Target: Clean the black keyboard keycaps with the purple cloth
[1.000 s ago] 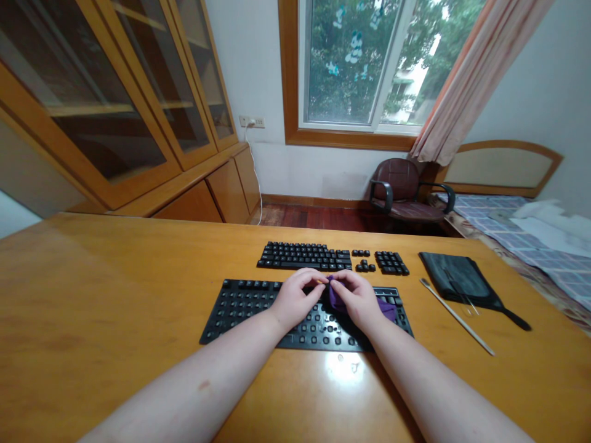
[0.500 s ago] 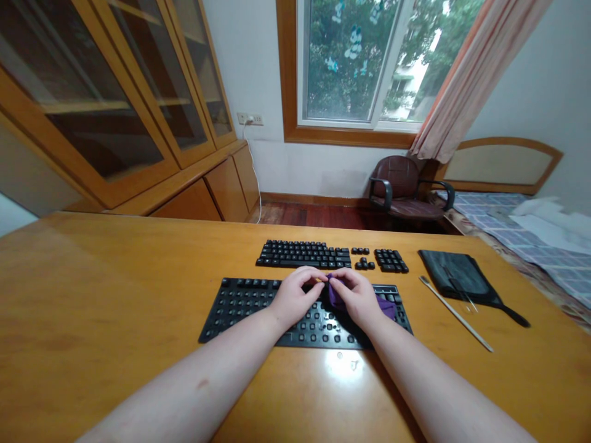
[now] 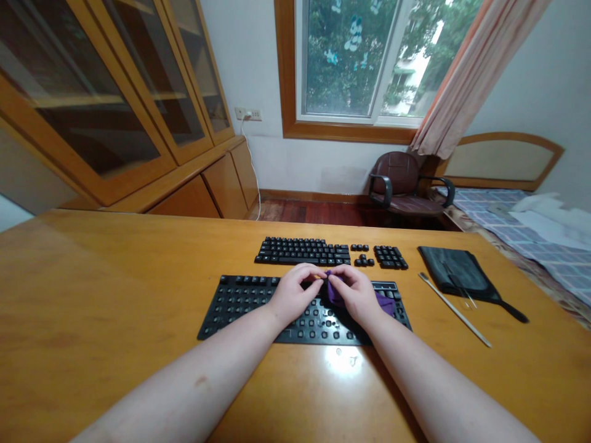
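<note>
A black keyboard base (image 3: 244,304) with its keycaps removed lies on the wooden table (image 3: 115,295). Both hands rest over its middle. My left hand (image 3: 293,295) pinches a thin orange-tipped stick whose tip shows between the hands. My right hand (image 3: 355,294) is closed on a purple cloth (image 3: 385,303) that trails to the right over the base. The two hands touch at the fingertips. Behind them the removed black keycaps (image 3: 302,251) sit laid out in keyboard order, with a number-pad group (image 3: 390,257) at the right.
A black pouch (image 3: 455,272) lies at the right with a black-handled tool (image 3: 510,311) and a long thin metal rod (image 3: 455,309) beside it. Beyond the table are glass-door cabinets, a window, a brown armchair (image 3: 406,191) and a bed.
The hands stay together over the keyboard base with only small finger movement. The whole view has shifted slightly as the head moved.
</note>
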The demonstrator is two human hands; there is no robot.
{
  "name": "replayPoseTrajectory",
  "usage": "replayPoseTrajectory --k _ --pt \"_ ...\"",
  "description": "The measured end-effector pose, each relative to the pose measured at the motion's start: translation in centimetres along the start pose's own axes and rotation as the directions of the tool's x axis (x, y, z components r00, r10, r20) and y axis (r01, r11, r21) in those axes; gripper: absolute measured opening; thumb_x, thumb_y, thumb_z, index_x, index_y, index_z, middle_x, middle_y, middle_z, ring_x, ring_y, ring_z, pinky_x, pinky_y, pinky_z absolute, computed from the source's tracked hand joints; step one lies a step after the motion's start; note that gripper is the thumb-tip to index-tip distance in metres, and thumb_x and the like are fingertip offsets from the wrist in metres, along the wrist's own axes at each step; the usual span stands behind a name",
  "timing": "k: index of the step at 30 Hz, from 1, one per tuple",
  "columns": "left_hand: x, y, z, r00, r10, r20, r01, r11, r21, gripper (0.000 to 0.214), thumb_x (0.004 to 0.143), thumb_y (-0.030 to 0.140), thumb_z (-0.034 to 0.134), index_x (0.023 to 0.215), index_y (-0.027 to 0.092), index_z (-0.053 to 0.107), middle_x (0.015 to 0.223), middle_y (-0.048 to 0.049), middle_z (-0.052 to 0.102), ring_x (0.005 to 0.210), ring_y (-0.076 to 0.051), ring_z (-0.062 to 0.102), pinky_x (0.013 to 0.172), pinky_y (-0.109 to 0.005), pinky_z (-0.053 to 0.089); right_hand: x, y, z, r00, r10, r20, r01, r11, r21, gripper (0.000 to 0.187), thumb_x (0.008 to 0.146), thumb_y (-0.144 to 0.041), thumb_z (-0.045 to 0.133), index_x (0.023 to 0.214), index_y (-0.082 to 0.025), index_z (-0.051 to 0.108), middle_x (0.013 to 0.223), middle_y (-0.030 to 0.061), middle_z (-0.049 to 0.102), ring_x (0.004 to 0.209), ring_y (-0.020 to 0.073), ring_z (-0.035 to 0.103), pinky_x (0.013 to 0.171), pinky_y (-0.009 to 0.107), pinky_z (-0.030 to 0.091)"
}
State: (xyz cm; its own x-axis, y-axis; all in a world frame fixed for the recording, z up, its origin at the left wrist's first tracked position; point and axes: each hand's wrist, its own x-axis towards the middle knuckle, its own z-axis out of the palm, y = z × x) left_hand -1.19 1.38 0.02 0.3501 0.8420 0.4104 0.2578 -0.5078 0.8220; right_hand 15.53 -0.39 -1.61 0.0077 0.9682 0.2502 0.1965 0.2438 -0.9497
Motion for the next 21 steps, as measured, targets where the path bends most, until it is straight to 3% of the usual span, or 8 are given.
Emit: replayPoseTrajectory --k 21 --pt "-0.18 -0.12 0.12 1.0 -0.025 -0.011 0.025 0.999 -0.022 0.015 0.079 0.014 0.056 0.091 0.018 0.063 0.09 -0.0038 0.063 0.078 -0.014 0.061 0.074 -0.029 0.052 0.13 -0.09 0.06 1.0 0.009 0.001 -0.009 1.0 -0.005 0.017 0.079 -0.034 0.059 0.082 -0.019 0.064 0.08 0.0044 0.066 0.076 0.0184 0.06 0.073 0.033 0.047"
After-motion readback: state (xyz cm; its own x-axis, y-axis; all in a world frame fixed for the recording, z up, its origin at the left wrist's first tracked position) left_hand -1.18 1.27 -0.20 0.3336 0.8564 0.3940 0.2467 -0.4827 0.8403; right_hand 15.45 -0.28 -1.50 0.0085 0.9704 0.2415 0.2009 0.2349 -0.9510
